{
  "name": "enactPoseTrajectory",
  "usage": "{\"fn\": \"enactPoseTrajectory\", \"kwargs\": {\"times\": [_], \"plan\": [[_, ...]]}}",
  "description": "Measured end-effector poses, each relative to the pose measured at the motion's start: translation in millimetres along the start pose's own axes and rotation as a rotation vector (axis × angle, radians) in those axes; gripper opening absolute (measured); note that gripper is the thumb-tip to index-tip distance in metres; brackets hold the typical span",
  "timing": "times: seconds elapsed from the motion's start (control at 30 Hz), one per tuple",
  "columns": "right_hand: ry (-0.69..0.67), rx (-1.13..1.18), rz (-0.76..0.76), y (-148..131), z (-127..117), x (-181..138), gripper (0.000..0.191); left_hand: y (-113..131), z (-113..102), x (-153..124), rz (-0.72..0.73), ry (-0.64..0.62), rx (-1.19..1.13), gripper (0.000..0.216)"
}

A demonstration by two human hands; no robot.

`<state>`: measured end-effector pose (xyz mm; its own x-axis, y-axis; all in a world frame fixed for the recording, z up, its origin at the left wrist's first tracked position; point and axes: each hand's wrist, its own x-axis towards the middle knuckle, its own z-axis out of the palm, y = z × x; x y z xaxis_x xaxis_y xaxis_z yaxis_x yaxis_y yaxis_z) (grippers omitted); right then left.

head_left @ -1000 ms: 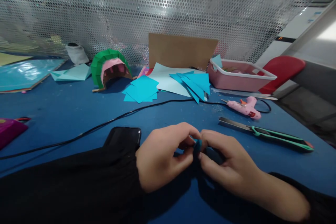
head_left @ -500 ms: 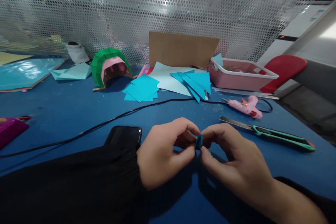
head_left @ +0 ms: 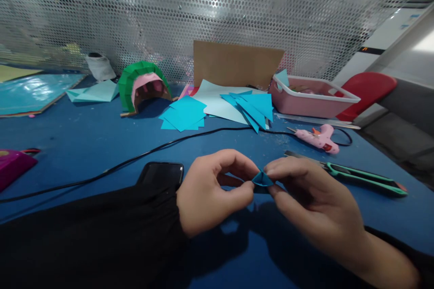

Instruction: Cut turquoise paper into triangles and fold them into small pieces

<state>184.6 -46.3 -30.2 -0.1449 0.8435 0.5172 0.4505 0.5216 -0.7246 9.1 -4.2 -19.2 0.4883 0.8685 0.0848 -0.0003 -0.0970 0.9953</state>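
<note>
A small folded piece of blue paper (head_left: 262,179) is pinched between both hands above the blue table (head_left: 118,144). My left hand (head_left: 217,194) grips its left side between thumb and fingers. On its right side, my right hand (head_left: 315,207) pinches it the same way. Part of the paper is hidden by the fingertips. Behind the hands lie a stack of blue paper squares (head_left: 185,113) and a loose pile of blue paper pieces (head_left: 252,106). A black phone (head_left: 162,174) rests beside my left wrist, partly under the sleeve.
A green-handled utility knife (head_left: 366,178) and a pink glue gun (head_left: 318,137) lie at the right. A black cable (head_left: 159,146) crosses the table. Farther back stand a green-and-pink paper arch (head_left: 142,83), a cardboard sheet (head_left: 237,63) and a pink basket (head_left: 312,97).
The folded blue paper now shows wider between the fingertips, its triangular face opened toward me. My right hand has shifted slightly to the right; the left has barely moved.
</note>
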Motion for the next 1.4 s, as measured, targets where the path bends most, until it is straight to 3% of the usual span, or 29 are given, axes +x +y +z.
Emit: {"fn": "enactPoseTrajectory", "kwargs": {"times": [0.2, 0.37, 0.57, 0.77, 0.93, 1.1, 1.27, 1.4], "plan": [[-0.025, 0.058, -0.039, -0.8, 0.3, 2.6, 0.023, -1.1, 0.5, 0.1, -0.044, 0.003, -0.052, 0.010], [-0.031, 0.080, -0.088, 0.5, -0.5, -0.3, 0.024, 1.6, -1.2, -1.0, 0.049, -0.022, -0.033, 0.008], [-0.015, -0.037, -0.054, 1.0, -1.3, -1.7, 0.016, -0.3, -1.5, -1.0, 0.055, -0.034, -0.011, 0.009], [-0.049, -0.137, -0.132, -0.7, -5.7, 3.9, 0.020, -4.7, -2.5, 0.9, -0.061, -0.002, -0.075, 0.009], [-0.008, -0.260, -0.147, -0.4, -6.7, 4.2, 0.021, -5.6, -1.2, 1.9, -0.019, 0.039, -0.052, 0.011], [-0.001, -0.159, -0.065, 5.5, -4.2, -1.3, 0.034, -3.9, -0.9, -0.2, 0.021, 0.036, -0.004, 0.015], [-0.032, 0.014, -0.125, 9.3, -2.2, -2.4, 0.036, -2.8, -1.2, -1.1, 0.100, 0.044, -0.044, 0.022], [-0.046, -0.023, -0.193, 3.5, -2.5, 2.2, 0.032, -1.9, -0.3, 0.3, 0.063, 0.037, -0.069, 0.024]]}}
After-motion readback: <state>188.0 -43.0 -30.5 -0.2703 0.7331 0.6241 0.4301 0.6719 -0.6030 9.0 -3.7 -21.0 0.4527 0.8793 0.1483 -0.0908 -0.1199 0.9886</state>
